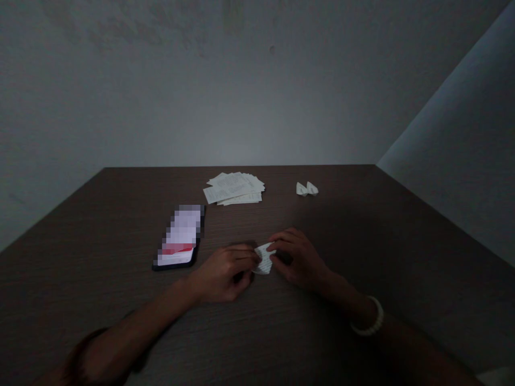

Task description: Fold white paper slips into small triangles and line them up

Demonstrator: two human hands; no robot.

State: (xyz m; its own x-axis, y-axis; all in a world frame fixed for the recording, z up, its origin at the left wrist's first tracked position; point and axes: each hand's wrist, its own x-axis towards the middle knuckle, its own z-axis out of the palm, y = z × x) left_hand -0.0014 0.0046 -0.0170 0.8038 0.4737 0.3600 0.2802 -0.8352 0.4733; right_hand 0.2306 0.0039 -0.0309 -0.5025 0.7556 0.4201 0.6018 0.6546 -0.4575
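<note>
A small printed paper slip (264,259), partly folded, sits between my two hands low over the dark wooden table (100,241). My left hand (225,273) pinches its left edge with thumb and fingertips. My right hand (298,257) holds its right edge, fingers curled over it. A white bracelet (369,320) circles my right wrist. Part of the slip is hidden under my fingers.
A fanned stack of printed paper slips (234,188) lies at the table's far middle. A small folded white paper piece (306,188) rests to its right. A phone (180,237) with a lit screen lies left of my hands. Grey walls stand behind and to the right.
</note>
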